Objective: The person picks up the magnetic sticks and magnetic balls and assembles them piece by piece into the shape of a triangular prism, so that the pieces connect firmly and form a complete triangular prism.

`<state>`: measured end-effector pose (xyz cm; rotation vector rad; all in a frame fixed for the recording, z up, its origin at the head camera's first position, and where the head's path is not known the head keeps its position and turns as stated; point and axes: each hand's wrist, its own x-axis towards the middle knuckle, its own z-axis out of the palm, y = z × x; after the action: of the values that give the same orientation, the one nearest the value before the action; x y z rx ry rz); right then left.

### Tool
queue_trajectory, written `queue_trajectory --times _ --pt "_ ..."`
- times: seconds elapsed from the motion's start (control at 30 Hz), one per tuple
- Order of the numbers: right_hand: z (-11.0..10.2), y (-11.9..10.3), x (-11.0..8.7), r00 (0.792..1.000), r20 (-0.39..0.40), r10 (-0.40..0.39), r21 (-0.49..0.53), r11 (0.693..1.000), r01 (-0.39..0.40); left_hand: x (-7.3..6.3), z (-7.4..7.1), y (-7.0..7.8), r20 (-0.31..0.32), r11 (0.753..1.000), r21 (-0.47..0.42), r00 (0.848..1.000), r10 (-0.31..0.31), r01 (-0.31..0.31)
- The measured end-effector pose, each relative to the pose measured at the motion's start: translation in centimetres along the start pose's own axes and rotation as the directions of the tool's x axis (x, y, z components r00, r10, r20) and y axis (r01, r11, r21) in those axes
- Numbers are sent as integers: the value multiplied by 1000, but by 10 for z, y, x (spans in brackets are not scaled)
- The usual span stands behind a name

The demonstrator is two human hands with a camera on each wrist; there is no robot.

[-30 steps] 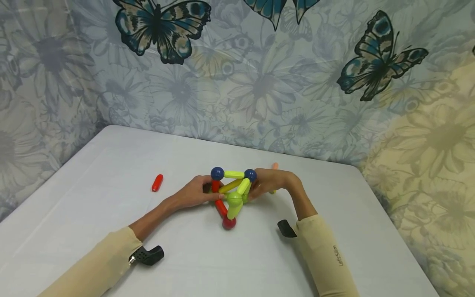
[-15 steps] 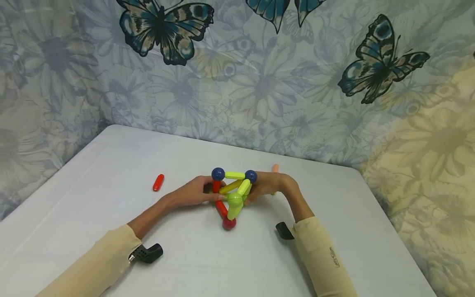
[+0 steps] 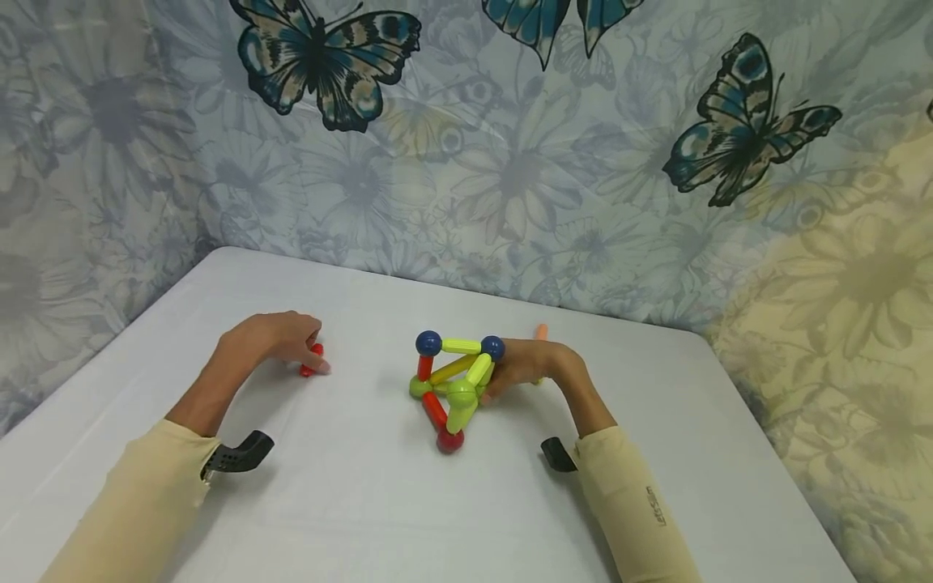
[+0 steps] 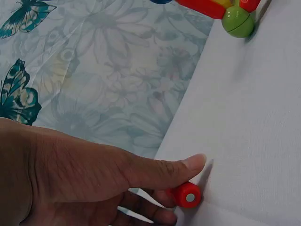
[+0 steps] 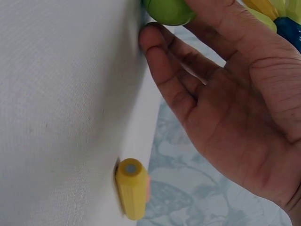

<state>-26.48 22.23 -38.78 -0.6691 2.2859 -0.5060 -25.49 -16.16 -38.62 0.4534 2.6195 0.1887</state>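
My left hand (image 3: 273,336) pinches a red magnetic stick (image 3: 317,350) lying on the table. In the left wrist view the thumb lies over this red stick (image 4: 189,195), its round metal end showing. My right hand (image 3: 528,363) grips the right side of a frame of magnetic sticks and balls (image 3: 435,409). This frame has blue balls (image 3: 428,343) on top, green balls (image 3: 461,393) lower down and a red ball (image 3: 449,440) in front. In the right wrist view fingers curl beside a green ball (image 5: 170,10); the exact contact is partly hidden.
A yellow stick (image 5: 131,190) lies on the table beyond my right hand, with an orange stick (image 3: 541,332) behind it. The white table (image 3: 394,518) meets a flower and butterfly cloth (image 3: 510,178) at its back edge. Black wrist cameras (image 3: 244,453) jut from the sleeves.
My left hand has let go of the frame's left side and moved left to the red stick, which it now pinches. The right hand and the frame have stayed in place.
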Motion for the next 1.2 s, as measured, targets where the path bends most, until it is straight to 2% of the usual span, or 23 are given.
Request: queue_trajectory --times 0.07,0.13,0.17,0.23,0.27,0.3,0.33,0.4,0.47,0.53,0.57,0.6,0.63,0.67,0.73,0.87,0.97,1.03,1.1,1.2 --pt "1 1 -1 1000 0 10 2 1000 -10 3 2 -3 41 998 -36 998 52 -51" --pt "1 1 -2 1000 -2 8 1 1000 -8 5 2 -1 0 987 -69 989 146 -146" --pt "2 2 -2 1000 -3 4 0 1000 -4 6 2 2 -40 976 -89 979 197 -200" --pt "2 2 -1 1000 -3 -5 -2 1000 5 5 -1 10 -135 936 -130 941 310 -327" --pt "2 2 -1 1000 -2 -8 -5 1000 8 2 -2 16 -185 905 -153 911 369 -398" --pt "1 2 0 1000 1 -10 -8 1000 10 -1 -4 23 -238 865 -169 871 430 -473" --pt "1 2 1 1000 4 -13 -8 1000 13 -5 -6 31 -288 817 -178 823 489 -548" --pt "0 1 2 1000 10 -23 -11 1000 23 -12 -8 48 -381 725 -145 714 587 -673" --pt "-1 0 3 1000 14 -20 1 1000 20 -18 -8 64 -458 643 -80 601 655 -762" --pt "-1 -1 4 1000 17 -13 10 1000 12 -19 -6 77 -518 589 15 498 696 -808" --pt "-2 -1 4 1000 18 -5 16 1000 4 -18 -4 82 -539 574 58 459 707 -817" --pt "-2 -1 4 1000 20 5 20 1000 -5 -16 -2 86 -554 564 91 429 714 -821" --pt "-2 0 4 1000 20 12 24 1000 -12 -14 1 90 -568 558 127 402 718 -820" --pt "-2 0 4 1000 21 18 26 1000 -18 -12 4 93 -581 561 161 381 719 -812" --pt "-1 1 5 1000 25 19 25 999 -20 -8 9 98 -603 573 213 354 714 -792" --pt "-1 1 5 1000 27 4 12 1000 -4 -5 16 104 -640 600 280 321 699 -749" --pt "-1 1 5 1000 25 4 13 1000 -4 -5 18 108 -637 604 347 293 714 -718" --pt "-1 2 4 1000 25 10 23 1000 -10 -4 19 111 -619 603 399 283 733 -690" --pt "-1 3 3 1000 24 14 25 1000 -15 -3 21 114 -595 601 452 279 754 -659" --pt "-1 4 2 1000 21 5 17 1000 -5 -3 23 118 -570 601 504 284 771 -620"
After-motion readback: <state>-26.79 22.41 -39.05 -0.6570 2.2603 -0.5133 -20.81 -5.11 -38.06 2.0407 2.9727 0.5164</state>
